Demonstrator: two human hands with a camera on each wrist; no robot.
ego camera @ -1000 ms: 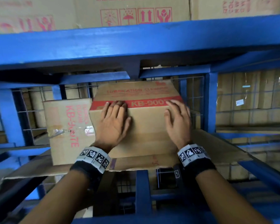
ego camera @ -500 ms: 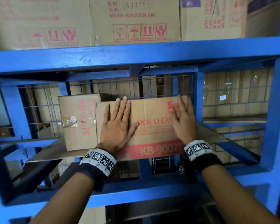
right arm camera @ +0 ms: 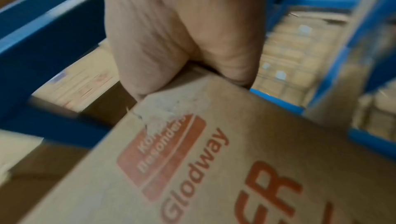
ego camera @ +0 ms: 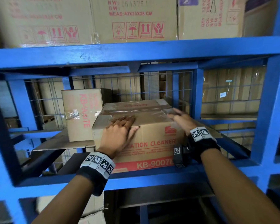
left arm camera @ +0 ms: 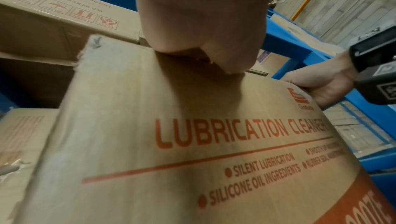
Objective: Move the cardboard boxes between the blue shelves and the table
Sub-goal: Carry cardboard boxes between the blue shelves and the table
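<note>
Blue shelves (ego camera: 136,52) carry the cardboard box (ego camera: 153,143), whose top front edge my left hand (ego camera: 120,133) and right hand (ego camera: 181,120) grip with curled fingers, probably to slide it.

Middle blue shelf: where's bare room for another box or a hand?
Free: cardboard liner left of the small upright cardboard box, and liner right of the brown lubrication-cleaner box up to the blue post. Crowded: no gap shows between the boxes; top-shelf cartons packed tight.

My head camera looks forward and slightly down into the blue shelf (ego camera: 152,179) from outside its front edge. Both wrist cameras sit low and look upward, close against the cardboard box (left arm camera: 171,143), whose printed front all three views share.
</note>
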